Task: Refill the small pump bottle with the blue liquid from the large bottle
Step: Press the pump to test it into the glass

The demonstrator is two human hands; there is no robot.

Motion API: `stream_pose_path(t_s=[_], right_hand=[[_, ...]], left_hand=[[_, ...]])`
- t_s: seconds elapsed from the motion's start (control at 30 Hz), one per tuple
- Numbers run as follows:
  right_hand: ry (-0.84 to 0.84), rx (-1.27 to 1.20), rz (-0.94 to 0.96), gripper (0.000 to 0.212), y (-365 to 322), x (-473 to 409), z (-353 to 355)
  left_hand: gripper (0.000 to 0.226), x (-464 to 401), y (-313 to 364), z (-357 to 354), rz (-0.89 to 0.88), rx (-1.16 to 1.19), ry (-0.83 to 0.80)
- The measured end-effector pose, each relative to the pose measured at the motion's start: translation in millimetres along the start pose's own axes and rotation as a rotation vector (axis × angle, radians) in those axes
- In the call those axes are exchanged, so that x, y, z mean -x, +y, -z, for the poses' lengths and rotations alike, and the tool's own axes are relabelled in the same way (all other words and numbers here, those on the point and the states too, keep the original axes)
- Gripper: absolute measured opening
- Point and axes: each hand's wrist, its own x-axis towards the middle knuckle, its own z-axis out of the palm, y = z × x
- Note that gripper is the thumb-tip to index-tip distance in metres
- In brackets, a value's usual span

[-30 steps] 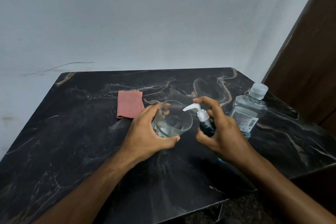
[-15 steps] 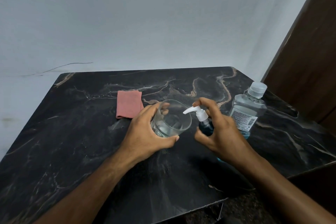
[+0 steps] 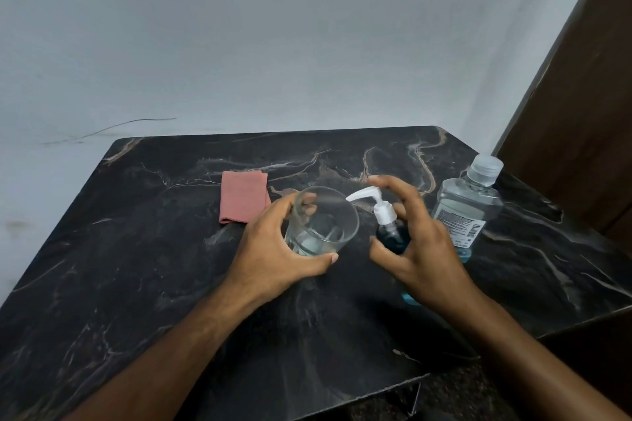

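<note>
My right hand (image 3: pixel 419 246) grips the small pump bottle (image 3: pixel 390 229), dark blue with a white pump, nozzle pointing to nine o'clock over the clear glass (image 3: pixel 321 220) my left hand (image 3: pixel 273 249) clasps. The large bottle (image 3: pixel 468 208) stands at three o'clock.

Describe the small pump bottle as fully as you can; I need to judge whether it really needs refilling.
The small pump bottle has a white plastic pump head with a long spout pointing left, toward the glass, and a clear body that looks dark blue with liquid. The right hand grips it, fingers curled round the body and the forefinger over the pump top. It is tilted slightly. The hand hides most of the body, so the fill level cannot be told, nor whether it rests on the table.
</note>
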Motion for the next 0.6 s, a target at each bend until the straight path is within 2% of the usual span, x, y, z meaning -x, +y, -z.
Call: stream_pose_path(t_s=[0.17, 0.33, 0.47, 0.6], right_hand=[[0.124, -0.188, -0.051, 0.078, -2.9, -6.2, 0.1], [0.117, -0.168, -0.145, 0.077, -2.8, -14.7, -5.7], [0.081, -0.084, -0.158, 0.041, -6.3, -22.3, -15.0], [0.146, 0.006, -0.155, 0.037, -1.6, -21.6, -15.0]], left_hand=[[0.081, -8.9, 2.5, 0.7, 0.115, 0.01, 0.061], [0.081, -39.1, 3.0, 2.2, 0.248, 0.02, 0.1], [0.082, -71.3, -5.0, -3.1, 0.284, 0.002, 0.144], [0.079, -100.0, -20.3, -9.7, 0.328, -0.047, 0.185]])
